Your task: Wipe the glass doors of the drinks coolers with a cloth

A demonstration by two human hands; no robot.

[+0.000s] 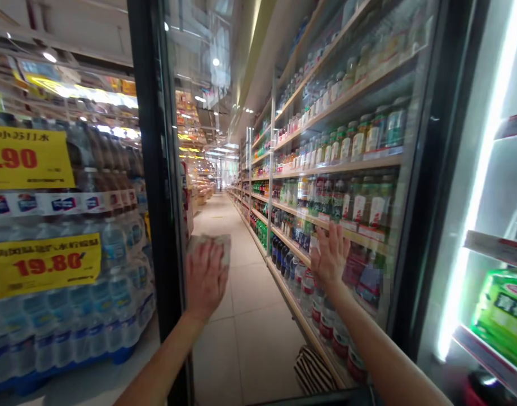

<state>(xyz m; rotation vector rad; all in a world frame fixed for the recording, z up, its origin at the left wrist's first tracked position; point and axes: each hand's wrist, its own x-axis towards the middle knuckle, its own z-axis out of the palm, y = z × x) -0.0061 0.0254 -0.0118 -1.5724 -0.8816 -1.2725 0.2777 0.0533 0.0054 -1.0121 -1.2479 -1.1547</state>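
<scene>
In front of me a glass door (250, 349) with a black frame (150, 169) spans the middle of the view. My left hand (207, 276) lies flat on a grey-beige cloth (225, 248), pressing it against the lower left part of the pane. Fingers raised and apart, my right hand (331, 256) is at the glass farther right and holds nothing. Whether its whole palm touches the pane I cannot tell. Shelves of bottles (355, 138) and a long aisle floor show in the glass, seen through or reflected.
Stacked packs of bottled water (72, 299) stand at left with yellow price signs (47, 265). To the right is a lit cooler interior with a bright light strip (478, 186) and a green bottle pack (503, 316). A striped fabric (313, 369) shows low in the glass.
</scene>
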